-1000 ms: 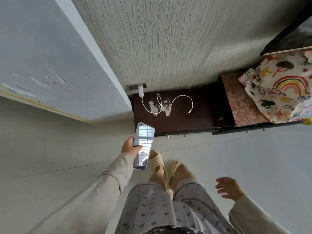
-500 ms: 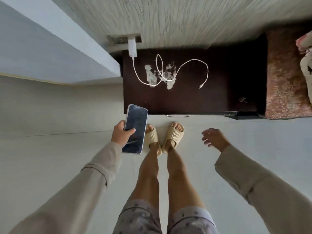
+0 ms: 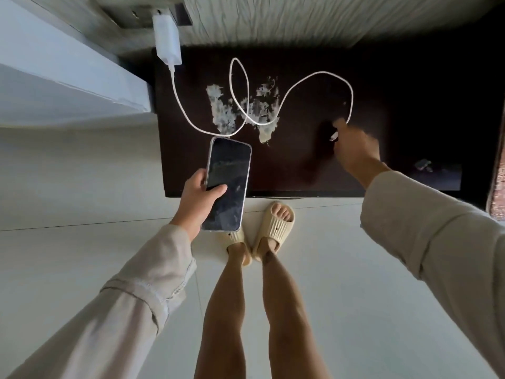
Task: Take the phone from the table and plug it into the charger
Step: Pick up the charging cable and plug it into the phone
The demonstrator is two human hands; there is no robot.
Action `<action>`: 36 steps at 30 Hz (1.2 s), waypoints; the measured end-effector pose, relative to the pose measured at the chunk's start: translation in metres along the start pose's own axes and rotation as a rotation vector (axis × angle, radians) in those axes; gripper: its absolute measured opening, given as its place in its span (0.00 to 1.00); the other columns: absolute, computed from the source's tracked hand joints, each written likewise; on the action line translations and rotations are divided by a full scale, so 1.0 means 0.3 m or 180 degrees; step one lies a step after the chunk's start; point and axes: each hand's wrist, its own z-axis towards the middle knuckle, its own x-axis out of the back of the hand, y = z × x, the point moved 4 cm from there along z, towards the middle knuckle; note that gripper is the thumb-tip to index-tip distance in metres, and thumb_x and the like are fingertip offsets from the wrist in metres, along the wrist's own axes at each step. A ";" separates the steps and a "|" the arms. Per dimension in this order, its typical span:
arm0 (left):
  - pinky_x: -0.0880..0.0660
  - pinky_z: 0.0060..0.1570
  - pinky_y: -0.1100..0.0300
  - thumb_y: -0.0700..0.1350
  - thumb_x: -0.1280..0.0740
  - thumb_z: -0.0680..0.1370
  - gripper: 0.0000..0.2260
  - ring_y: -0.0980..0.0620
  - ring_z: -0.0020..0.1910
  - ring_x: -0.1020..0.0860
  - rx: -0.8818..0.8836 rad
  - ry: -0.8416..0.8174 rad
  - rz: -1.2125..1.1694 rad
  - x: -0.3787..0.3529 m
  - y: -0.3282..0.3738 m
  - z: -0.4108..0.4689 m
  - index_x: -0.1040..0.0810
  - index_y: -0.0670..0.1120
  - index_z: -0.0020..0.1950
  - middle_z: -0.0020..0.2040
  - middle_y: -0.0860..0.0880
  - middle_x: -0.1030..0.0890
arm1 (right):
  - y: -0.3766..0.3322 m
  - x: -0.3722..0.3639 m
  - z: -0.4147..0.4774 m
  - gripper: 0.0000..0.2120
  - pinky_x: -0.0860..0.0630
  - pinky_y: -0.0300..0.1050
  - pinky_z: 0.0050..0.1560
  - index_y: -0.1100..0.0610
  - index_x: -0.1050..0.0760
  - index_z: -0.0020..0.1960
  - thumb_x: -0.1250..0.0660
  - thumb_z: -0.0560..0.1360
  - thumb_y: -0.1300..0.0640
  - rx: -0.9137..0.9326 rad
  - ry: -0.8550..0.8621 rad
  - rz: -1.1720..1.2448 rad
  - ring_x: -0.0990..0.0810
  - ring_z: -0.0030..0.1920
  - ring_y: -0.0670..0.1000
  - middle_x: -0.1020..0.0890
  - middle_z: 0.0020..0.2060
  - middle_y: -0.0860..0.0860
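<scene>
My left hand point(image 3: 197, 200) grips a dark-screened phone point(image 3: 227, 184), screen up, above the front left edge of the low dark cabinet point(image 3: 382, 86). A white charger block point(image 3: 167, 42) sits in the wall socket at the top left. Its white cable point(image 3: 300, 84) loops across the cabinet top. My right hand point(image 3: 355, 146), blurred, is closed around the cable's plug end point(image 3: 334, 137), whose tip pokes out to the left of my fingers. Phone and plug are apart, roughly a hand's width.
A white wall corner point(image 3: 68, 77) juts out left of the cabinet. Worn pale patches point(image 3: 246, 110) mark the cabinet top. My feet in cream slippers point(image 3: 276, 225) stand on the light floor right in front of it. A brownish surface point(image 3: 498, 192) lies at the right edge.
I have bent closer to the cabinet. My right hand has reached forward from beside my leg onto the cable's plug end. The left hand has carried the phone up toward the cabinet edge.
</scene>
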 end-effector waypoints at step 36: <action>0.21 0.26 0.56 0.40 0.40 0.78 0.07 0.48 0.40 0.20 0.1156 -0.0241 -0.2801 -0.025 0.204 -0.266 0.26 0.43 0.54 0.43 0.45 0.19 | -0.354 0.182 -0.759 0.18 0.39 0.34 0.26 0.49 0.25 0.31 0.41 0.78 0.62 -0.0617 -0.1121 0.4605 0.38 0.22 0.43 0.33 0.16 0.43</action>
